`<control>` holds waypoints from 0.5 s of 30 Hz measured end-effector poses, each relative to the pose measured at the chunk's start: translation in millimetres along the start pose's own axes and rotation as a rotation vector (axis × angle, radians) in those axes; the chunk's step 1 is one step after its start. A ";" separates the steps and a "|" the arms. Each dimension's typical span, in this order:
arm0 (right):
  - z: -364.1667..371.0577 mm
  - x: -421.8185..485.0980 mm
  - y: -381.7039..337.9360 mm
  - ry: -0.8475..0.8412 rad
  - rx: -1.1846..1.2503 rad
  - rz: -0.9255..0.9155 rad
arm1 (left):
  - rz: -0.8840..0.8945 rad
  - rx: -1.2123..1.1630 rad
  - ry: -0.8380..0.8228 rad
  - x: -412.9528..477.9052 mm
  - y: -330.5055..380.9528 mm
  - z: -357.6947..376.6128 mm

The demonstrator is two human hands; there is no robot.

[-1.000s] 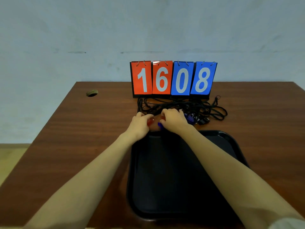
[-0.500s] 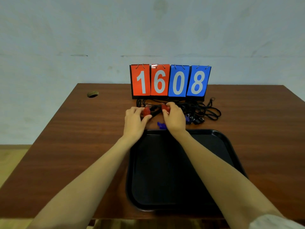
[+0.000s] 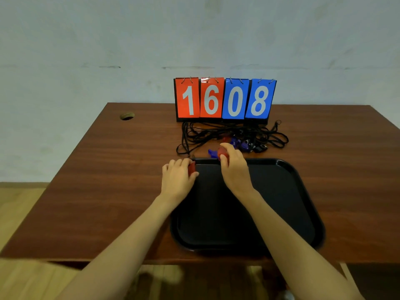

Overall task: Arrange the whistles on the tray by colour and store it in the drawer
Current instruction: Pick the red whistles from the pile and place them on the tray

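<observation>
A black tray point(image 3: 303, 191) lies on the brown table point(image 3: 108, 180) in front of me. My left hand point(image 3: 176, 180) grips a red whistle point(image 3: 191, 167) at the tray's far left corner. My right hand point(image 3: 234, 169) grips another red whistle point(image 3: 223, 153) over the tray's far rim. A blue whistle point(image 3: 212, 153) lies on the table just beyond that rim. Behind it sits a tangle of black lanyards point(image 3: 227, 135) with further whistles in it: red point(image 3: 226, 139), blue point(image 3: 234, 142) and black point(image 3: 258, 147).
A flip scoreboard point(image 3: 225, 99) reading 1608 stands behind the lanyards. A round cable hole point(image 3: 127, 116) is at the table's far left. The wall rises right behind the table. No drawer is in view.
Both hands have drawn back from the lanyard pile toward me, each carrying a red whistle; the left now sits at the tray's far left corner, the right over its far rim.
</observation>
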State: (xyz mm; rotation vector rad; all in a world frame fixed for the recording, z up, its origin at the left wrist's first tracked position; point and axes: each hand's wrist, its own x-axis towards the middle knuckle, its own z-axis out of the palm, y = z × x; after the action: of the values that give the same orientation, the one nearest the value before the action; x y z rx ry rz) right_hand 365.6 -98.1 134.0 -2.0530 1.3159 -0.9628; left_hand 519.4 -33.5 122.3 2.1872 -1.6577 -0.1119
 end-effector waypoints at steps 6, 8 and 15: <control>-0.6 -12.4 -5.0 -0.025 -0.062 0.010 | -0.069 0.011 0.048 -5.8 -1.9 6.2; 0.6 -14.3 -4.4 -0.050 -0.076 0.022 | 0.009 0.012 0.134 -14.4 -6.7 5.2; 5.9 -15.5 -7.2 -0.126 -0.044 0.103 | 0.355 0.254 0.041 -19.9 -25.2 6.5</control>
State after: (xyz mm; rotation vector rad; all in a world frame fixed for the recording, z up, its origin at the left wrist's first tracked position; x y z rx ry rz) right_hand 369.8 -80.7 131.2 -2.0216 1.3714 -0.7534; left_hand 534.4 -10.8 104.1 2.0061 -2.1025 0.2521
